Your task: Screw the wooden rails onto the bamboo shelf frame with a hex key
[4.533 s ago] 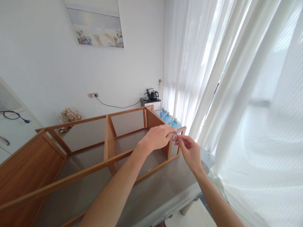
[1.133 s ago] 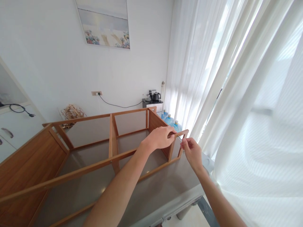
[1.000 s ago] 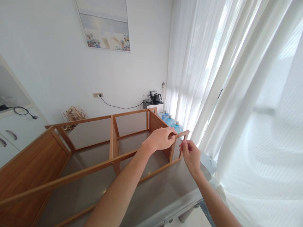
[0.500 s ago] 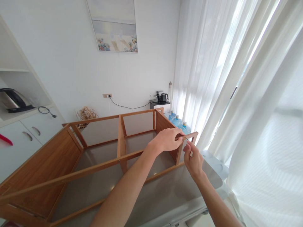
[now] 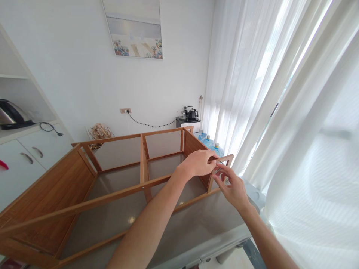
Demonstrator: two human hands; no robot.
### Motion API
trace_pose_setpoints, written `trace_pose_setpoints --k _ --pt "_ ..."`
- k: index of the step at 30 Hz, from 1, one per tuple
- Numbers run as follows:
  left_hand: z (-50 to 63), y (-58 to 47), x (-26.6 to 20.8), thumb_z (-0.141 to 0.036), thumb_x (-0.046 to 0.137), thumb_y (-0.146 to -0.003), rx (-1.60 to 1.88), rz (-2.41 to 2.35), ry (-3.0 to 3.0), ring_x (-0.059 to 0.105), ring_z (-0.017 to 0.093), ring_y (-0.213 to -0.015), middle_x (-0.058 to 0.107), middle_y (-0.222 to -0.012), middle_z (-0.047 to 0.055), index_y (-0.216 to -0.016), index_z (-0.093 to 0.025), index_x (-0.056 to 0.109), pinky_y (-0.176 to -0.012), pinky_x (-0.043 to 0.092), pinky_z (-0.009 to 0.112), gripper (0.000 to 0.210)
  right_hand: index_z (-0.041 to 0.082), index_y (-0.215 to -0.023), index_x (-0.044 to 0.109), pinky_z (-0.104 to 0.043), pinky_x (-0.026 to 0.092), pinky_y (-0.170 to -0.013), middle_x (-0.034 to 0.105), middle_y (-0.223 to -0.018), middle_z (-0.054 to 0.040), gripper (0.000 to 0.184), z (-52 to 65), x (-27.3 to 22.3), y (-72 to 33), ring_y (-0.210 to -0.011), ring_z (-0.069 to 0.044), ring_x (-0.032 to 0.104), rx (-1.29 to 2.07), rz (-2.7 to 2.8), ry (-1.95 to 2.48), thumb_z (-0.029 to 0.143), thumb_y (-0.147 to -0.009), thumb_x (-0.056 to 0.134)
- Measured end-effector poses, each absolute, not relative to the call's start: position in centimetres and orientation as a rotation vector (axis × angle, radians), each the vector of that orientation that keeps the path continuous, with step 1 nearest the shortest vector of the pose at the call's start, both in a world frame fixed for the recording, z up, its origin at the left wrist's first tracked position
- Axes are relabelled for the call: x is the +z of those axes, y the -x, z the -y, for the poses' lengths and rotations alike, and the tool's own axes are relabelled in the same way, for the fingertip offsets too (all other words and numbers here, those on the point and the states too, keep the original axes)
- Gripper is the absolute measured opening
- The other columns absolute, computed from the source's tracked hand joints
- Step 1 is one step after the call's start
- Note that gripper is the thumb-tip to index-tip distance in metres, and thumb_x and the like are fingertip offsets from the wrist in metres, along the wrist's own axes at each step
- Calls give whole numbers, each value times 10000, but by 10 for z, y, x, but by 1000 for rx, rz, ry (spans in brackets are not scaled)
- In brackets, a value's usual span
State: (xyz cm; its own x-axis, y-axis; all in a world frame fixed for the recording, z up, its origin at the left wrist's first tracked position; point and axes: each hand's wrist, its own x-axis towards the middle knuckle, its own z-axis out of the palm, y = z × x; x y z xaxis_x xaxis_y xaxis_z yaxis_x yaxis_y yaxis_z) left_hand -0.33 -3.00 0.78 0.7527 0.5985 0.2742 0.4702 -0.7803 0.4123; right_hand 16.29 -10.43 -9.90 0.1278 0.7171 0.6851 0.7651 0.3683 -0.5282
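A wooden shelf frame (image 5: 112, 197) lies on a grey glossy table (image 5: 202, 220). My left hand (image 5: 198, 162) is closed over the top rail near the frame's right corner, with thumb and fingers wrapped around the wood. Just right of it, my right hand (image 5: 232, 185) pinches a thin, dark, bent metal tool that looks like a hex key (image 5: 221, 163), held against the rail by my left fingertips. Its tip and any screw there are hidden by my fingers.
Several blue water bottles (image 5: 208, 140) stand behind the frame's right end, near a small cabinet with a black kettle (image 5: 193, 114). White curtains (image 5: 305, 149) hang close on the right. A steel kettle (image 5: 12, 114) sits on the left shelf.
My right hand's fingers have spread and shifted around the tool, with the thumb lower and further left. My left hand stays on the rail. The view has shifted slightly.
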Motion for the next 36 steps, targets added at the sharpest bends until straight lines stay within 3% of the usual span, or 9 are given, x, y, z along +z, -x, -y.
trace_pose_setpoints --k 8,16,19,23,27,36 --pt "25 2 7 -355 392 -957 540 -811 -2597 635 220 -1098 684 -1208 2 -1198 -304 635 -919 511 312 346 238 -944 706 -268 471 -586 633 -666 -2 319 91 -88 -164 -568 -135 557 -379 1516 1339 532 -912 587" --pt "25 4 7 -372 424 -960 547 -776 -2602 613 228 -1161 675 -1246 -3 -1223 -311 636 -988 489 327 344 227 -832 704 -271 416 -586 616 -662 -14 334 87 -70 -166 -568 -133 520 -476 1476 1364 460 -971 510" --pt "26 3 8 -367 423 -962 533 -810 -2607 622 227 -1143 682 -1232 -1 -1237 -316 631 -984 492 332 348 216 -830 677 -275 412 -583 626 -661 -12 384 82 -57 -171 -573 -139 537 -373 1326 1469 493 -980 456" --pt "26 3 8 -357 410 -960 558 -790 -2616 633 217 -1106 683 -1221 7 -1217 -292 636 -954 503 317 348 199 -1005 624 -286 473 -596 669 -712 -19 396 78 -58 -187 -625 -167 611 -46 1239 1424 563 -946 479" --pt "25 4 6 -344 401 -961 576 -760 -2619 640 209 -1090 687 -1206 -4 -1177 -298 644 -939 506 301 329 194 -948 583 -296 519 -592 675 -704 -30 396 80 -84 -195 -617 -172 642 217 1198 1326 585 -921 527" --pt "23 2 3 -323 410 -955 624 -753 -2606 634 203 -1121 683 -1225 -21 -1186 -301 635 -993 488 298 323 210 -1024 604 -324 546 -645 713 -873 -62 323 95 -136 -167 -758 -204 681 281 1242 1317 513 -952 519"
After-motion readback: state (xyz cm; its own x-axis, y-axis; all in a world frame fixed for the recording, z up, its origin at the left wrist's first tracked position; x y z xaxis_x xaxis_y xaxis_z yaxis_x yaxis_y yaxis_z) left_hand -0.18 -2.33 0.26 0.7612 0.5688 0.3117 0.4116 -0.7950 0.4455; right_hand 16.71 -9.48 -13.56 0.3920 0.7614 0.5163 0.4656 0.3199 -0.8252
